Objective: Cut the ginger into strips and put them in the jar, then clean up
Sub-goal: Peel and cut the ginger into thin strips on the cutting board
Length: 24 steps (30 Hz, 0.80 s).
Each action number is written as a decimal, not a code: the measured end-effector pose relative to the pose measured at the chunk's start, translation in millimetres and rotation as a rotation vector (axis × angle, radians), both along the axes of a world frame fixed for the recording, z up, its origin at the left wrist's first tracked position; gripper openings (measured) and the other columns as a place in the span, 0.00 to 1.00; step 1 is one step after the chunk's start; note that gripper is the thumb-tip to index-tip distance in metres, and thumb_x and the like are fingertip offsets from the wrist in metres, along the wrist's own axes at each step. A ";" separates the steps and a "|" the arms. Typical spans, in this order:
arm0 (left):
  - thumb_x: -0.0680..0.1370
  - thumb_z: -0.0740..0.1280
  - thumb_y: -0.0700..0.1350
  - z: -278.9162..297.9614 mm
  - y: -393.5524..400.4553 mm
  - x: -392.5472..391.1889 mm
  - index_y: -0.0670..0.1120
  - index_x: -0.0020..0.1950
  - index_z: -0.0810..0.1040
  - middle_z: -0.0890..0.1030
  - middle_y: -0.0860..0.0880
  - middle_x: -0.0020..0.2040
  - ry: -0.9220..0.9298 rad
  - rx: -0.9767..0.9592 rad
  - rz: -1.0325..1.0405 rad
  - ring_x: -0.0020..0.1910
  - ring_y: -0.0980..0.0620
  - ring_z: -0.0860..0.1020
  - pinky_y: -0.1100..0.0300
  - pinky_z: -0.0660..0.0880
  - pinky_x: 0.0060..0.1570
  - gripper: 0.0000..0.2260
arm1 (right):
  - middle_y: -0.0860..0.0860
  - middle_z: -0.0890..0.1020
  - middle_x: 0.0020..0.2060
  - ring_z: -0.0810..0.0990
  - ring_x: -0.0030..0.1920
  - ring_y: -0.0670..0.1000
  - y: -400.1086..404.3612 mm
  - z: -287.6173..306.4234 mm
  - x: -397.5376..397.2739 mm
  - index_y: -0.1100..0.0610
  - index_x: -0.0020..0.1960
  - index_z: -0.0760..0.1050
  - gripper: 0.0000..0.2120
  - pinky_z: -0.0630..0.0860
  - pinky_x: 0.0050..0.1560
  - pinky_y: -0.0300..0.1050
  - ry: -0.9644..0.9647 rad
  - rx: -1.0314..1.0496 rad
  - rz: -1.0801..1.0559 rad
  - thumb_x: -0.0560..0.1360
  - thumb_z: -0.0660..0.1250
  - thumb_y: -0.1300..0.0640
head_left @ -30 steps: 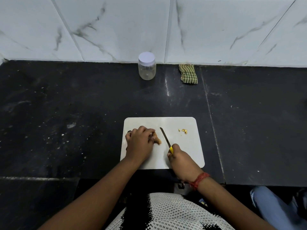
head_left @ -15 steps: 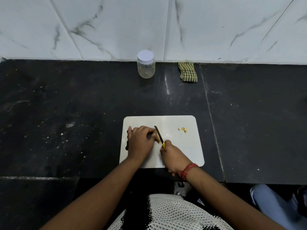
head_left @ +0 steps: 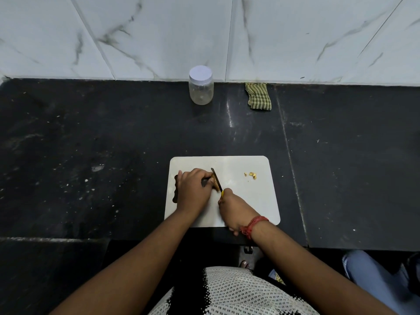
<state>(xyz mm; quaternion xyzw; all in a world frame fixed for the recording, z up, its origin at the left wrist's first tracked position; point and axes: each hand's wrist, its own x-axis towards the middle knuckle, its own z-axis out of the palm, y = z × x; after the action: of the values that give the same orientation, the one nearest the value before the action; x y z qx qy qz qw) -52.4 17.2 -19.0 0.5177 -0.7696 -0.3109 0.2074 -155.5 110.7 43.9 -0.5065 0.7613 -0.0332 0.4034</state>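
Head view: ginger [head_left: 214,183] lies under left hand [head_left: 193,189], beside knife [head_left: 216,179].

Both hands crowd the left half of the cutting board [head_left: 261,201]; its right half holds only small ginger bits [head_left: 250,175]. Bare black counter [head_left: 91,137] surrounds the board. A lidded jar [head_left: 201,88] and folded cloth [head_left: 258,96] stand against the back wall.

Checked cloth [head_left: 258,96] by marble-tiled wall [head_left: 159,35], black counter [head_left: 91,133]
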 end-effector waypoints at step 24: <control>0.77 0.71 0.44 -6.4 -1.5 -2.1 0.50 0.47 0.81 0.82 0.54 0.50 -0.027 -0.061 -0.016 0.53 0.46 0.76 0.42 0.57 0.75 0.00 | 0.44 0.52 0.21 0.37 0.25 0.48 -28.5 -47.7 -10.2 0.39 0.27 0.62 0.15 0.33 0.23 0.39 0.862 -0.073 0.532 0.50 0.60 0.31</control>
<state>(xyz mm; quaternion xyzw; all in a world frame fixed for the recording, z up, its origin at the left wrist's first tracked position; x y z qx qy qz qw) -54.6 15.6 -25.3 0.5090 -0.7857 -0.2820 0.2101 -165.6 82.2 -3.8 -0.6641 0.7017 0.2562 0.0293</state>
